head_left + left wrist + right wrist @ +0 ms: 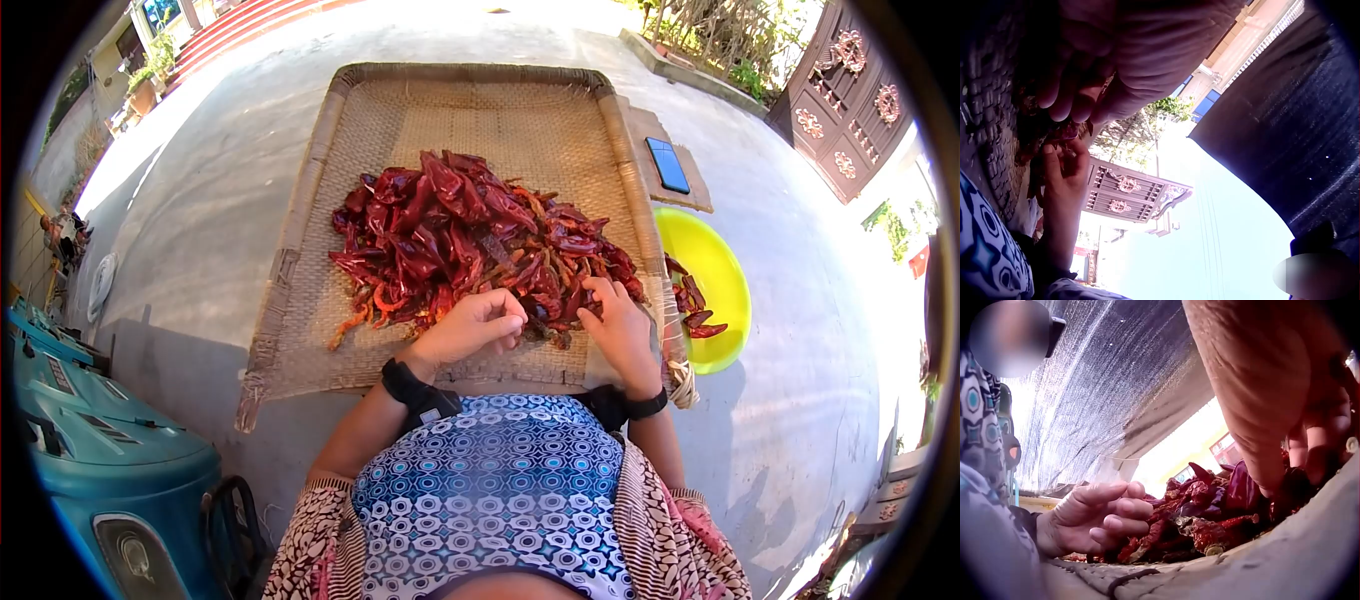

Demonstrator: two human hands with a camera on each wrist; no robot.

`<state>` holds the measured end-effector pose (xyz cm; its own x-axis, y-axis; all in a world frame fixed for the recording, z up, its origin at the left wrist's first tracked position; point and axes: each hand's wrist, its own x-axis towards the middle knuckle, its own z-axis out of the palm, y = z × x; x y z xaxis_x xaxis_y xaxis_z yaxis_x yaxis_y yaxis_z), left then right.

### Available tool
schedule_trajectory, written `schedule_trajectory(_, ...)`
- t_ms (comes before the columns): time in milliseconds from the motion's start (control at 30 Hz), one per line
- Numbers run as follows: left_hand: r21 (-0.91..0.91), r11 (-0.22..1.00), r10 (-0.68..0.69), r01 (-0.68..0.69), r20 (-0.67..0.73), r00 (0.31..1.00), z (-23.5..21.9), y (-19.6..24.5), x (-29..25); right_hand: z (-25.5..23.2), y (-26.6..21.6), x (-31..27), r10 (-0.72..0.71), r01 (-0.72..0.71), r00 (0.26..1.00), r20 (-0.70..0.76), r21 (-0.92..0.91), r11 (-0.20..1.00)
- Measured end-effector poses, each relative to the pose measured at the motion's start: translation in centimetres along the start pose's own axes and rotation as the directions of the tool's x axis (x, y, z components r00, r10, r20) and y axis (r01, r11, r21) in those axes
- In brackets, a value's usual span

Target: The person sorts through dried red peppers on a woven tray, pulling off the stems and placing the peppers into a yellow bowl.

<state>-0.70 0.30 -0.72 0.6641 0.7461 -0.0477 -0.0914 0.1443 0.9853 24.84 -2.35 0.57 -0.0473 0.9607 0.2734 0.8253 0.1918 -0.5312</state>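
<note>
A heap of dried red chili peppers [440, 220], some glossy and dark, others shrivelled and orange, lies on a woven tray [470, 115]. My right hand [620, 330] is at the heap's near right edge, thumb and fingertips down among the peppers. In the right wrist view they come around a dark red chili pepper [1294, 483], partly hidden by the fingers. My left hand [468, 328] hovers over the near edge of the heap. Its fingers [1127, 507] are loosely curled with nothing between them.
Right of the tray, a yellow basin [735, 290] holds several chili peppers. A phone [667, 165] lies on cardboard [690, 200] behind it. At the left stands a teal vehicle [130, 440]. The tray's raised rim [300, 205] borders its sides.
</note>
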Motion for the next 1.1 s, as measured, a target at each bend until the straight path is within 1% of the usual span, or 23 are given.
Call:
schedule_trajectory(133,0.001,1.0,0.002,-0.002,-0.002,1.0,0.0,0.1,0.0,0.5,-0.3,0.3,-0.007,0.008,1.0,0.005,-0.172,0.985)
schedule_trajectory(233,-0.003,1.0,0.005,-0.005,-0.003,1.0,0.0,0.1,0.0,0.3,-0.3,0.5,-0.033,0.044,0.997,0.073,-0.151,0.988)
schedule_trajectory(333,-0.004,1.0,0.017,-0.017,-0.008,1.0,0.1,0.3,-0.1,0.4,-0.1,0.3,-0.057,0.057,0.996,0.069,0.009,0.998)
schedule_trajectory(400,-0.024,0.999,0.023,-0.024,-0.014,1.0,0.4,0.5,-0.2,-0.2,-0.5,0.0,-0.038,0.027,0.997,0.074,0.143,0.989)
schedule_trajectory(433,-0.043,0.999,0.026,-0.027,-0.018,0.999,0.5,0.7,-0.2,-0.3,-0.7,0.0,-0.031,0.014,0.997,0.074,0.21,0.978)
schedule_trajectory(533,-0.099,0.994,0.044,-0.051,-0.067,0.997,1.0,1.9,-0.8,-0.7,-0.1,-0.1,-0.104,0.05,0.988,0.113,0.404,0.914)
schedule_trajectory(567,-0.115,0.991,0.053,-0.064,-0.09,0.995,1.2,2.3,-0.9,-0.7,0.0,-0.1,-0.074,-0.016,0.984,0.16,0.494,0.869)
schedule_trajectory(633,-0.122,0.979,0.142,-0.163,-0.165,0.976,1.4,2.5,-0.9,-0.6,-0.1,-0.4,-0.031,-0.155,0.964,0.266,0.648,0.745)
schedule_trajectory(667,-0.123,0.97,0.184,-0.211,-0.199,0.963,1.5,2.6,-1.1,-0.8,-0.4,-0.4,-0.065,-0.108,0.967,0.245,0.631,0.768)
schedule_trajectory(767,-0.071,0.958,0.228,-0.276,-0.393,0.891,1.8,3.9,-1.4,-1.2,-1.3,-0.5,-0.081,-0.053,0.976,0.202,0.582,0.811)
schedule_trajectory(800,0.032,0.953,0.284,-0.303,-0.45,0.846,1.4,4.3,-1.5,-1.2,-1.5,-0.5,-0.078,-0.045,0.978,0.192,0.567,0.823)
schedule_trajectory(833,0.084,0.953,0.292,-0.292,-0.515,0.806,1.3,4.9,-1.6,-1.1,-1.7,-0.5,-0.075,-0.039,0.98,0.183,0.55,0.834)
schedule_trajectory(867,0.135,0.946,0.318,-0.293,-0.539,0.78,1.0,5.7,-1.9,-1.1,-1.8,-0.5,-0.071,-0.034,0.982,0.176,0.534,0.845)
schedule_trajectory(933,0.227,0.926,0.379,-0.303,-0.567,0.731,0.2,6.8,-2.2,-0.7,-1.7,-0.4,-0.065,-0.037,0.986,0.151,0.588,0.808)
schedule_trajectory(967,0.238,0.925,0.38,-0.297,-0.581,0.719,-0.2,7.2,-2.3,-0.5,-1.6,-0.5,-0.061,-0.04,0.988,0.142,0.613,0.789)
schedule_trajectory(1033,0.248,0.93,0.367,-0.271,-0.589,0.72,-0.7,7.9,-2.2,-0.9,-1.8,-0.5,-0.026,0.0,0.999,0.039,0.568,0.823)
schedule_trajectory(1067,0.288,0.933,0.348,-0.215,-0.578,0.738,-0.7,8.0,-2.0,-1.1,-1.8,-0.4,-0.011,0.018,1.0,-0.016,0.542,0.84)
schedule_trajectory(1100,0.328,0.931,0.329,-0.159,-0.567,0.756,-0.8,8.2,-1.8,-1.3,-1.7,-0.1,0.038,0.0,0.998,-0.058,0.544,0.839)
